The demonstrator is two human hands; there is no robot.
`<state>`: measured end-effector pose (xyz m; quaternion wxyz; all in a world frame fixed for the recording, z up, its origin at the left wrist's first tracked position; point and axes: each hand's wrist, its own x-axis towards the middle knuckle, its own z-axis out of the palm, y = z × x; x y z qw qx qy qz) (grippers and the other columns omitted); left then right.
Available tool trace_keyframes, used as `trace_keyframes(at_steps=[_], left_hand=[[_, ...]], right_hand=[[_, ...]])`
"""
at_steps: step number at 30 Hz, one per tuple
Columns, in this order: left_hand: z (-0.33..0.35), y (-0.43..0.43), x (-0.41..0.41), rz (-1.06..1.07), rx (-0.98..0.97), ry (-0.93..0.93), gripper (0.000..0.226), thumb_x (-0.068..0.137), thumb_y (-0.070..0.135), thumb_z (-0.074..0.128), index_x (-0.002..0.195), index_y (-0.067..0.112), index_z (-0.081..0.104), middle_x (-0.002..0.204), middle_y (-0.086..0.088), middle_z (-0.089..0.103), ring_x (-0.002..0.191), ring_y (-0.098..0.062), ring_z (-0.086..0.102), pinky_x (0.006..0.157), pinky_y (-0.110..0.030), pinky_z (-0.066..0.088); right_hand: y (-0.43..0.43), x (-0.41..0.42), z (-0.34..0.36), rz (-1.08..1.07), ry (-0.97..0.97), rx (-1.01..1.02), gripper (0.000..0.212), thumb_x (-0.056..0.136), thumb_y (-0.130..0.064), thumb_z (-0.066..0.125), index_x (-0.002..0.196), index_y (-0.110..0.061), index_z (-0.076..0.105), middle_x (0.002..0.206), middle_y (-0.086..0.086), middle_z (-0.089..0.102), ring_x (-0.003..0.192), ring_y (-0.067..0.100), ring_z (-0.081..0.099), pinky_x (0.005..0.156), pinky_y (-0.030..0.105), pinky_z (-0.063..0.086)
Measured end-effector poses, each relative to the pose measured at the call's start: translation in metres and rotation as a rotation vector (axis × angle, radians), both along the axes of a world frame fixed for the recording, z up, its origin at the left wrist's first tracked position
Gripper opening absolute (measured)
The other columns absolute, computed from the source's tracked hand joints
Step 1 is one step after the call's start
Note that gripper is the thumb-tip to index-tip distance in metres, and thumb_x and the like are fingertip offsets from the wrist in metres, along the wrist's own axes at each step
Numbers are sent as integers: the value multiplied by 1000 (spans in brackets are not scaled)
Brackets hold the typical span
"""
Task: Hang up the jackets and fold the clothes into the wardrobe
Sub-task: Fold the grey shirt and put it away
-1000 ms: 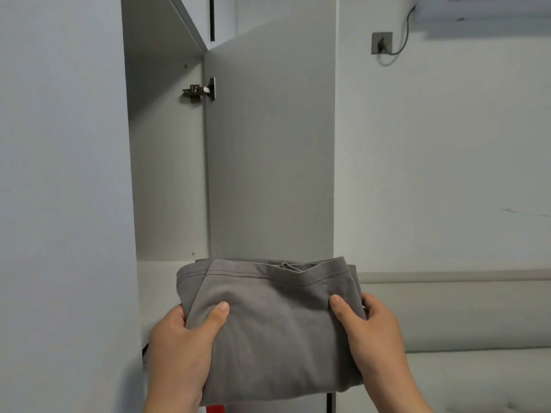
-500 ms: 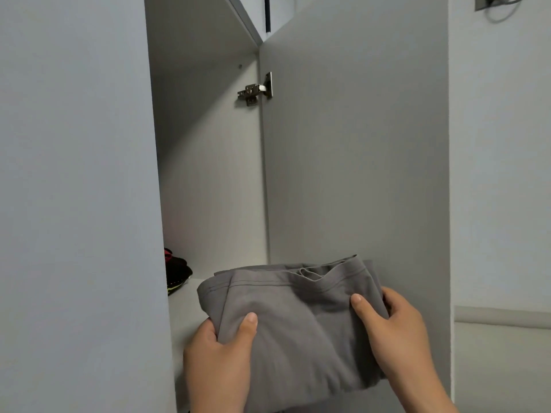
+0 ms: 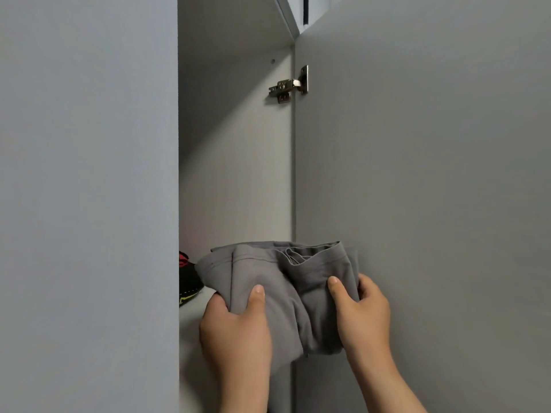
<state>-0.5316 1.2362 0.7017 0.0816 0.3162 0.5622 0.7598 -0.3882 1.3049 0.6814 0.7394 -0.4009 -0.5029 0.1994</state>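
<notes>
The way into the wardrobe is a narrow upright gap, walled on my left by a flat grey panel [image 3: 89, 204] and on my right by the opened door [image 3: 417, 204], with a metal hinge [image 3: 287, 86] jutting out high up. Above the shelf [image 3: 190, 338] the space is open up to the board overhead [image 3: 232, 19]. A dark bundle [image 3: 187, 281] sits at the shelf's left edge, and the folded grey garment [image 3: 277, 281] gripped in my left hand [image 3: 238, 332] and right hand [image 3: 362, 317] spans most of the gap beside it.
</notes>
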Motion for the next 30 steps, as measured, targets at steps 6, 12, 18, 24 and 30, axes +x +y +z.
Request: trace_keyframes(at_steps=[6, 12, 18, 24, 30], left_hand=[[20, 66, -12, 189, 25, -3, 40, 79, 32, 76, 68, 7, 46, 80, -18, 62, 81, -40, 57, 64, -36, 35], [27, 116, -48, 400, 70, -46, 40, 82, 30, 74, 69, 4, 47, 80, -21, 62, 78, -41, 57, 63, -37, 34], [24, 158, -51, 444, -11, -126, 28, 88, 33, 68, 82, 12, 50, 103, -18, 68, 93, -38, 62, 66, -32, 32], [78, 168, -104, 579, -127, 19, 28, 91, 39, 60, 92, 12, 53, 109, -14, 65, 102, -36, 60, 78, -38, 44], [122, 156, -157, 709, -153, -39, 24, 92, 37, 60, 94, 14, 54, 107, -16, 65, 97, -38, 63, 83, -42, 49]], right_hand=[[87, -44, 23, 200, 62, 35, 16, 87, -20, 70, 72, -15, 64, 68, -4, 70, 59, 5, 59, 59, 33, 50], [156, -98, 36, 401, 51, 42, 21, 86, -21, 71, 71, -10, 61, 68, 6, 66, 58, 10, 52, 59, 37, 48], [183, -148, 29, 493, 58, -72, 22, 88, -27, 67, 71, -15, 57, 65, -4, 64, 59, 8, 57, 54, 29, 39], [195, -185, 70, 535, 57, -58, 20, 90, -32, 63, 74, -21, 56, 73, -9, 63, 68, 10, 58, 55, 26, 38], [212, -227, 126, 634, -69, -13, 9, 92, -21, 57, 84, -24, 56, 81, -8, 59, 89, 24, 62, 68, 26, 37]])
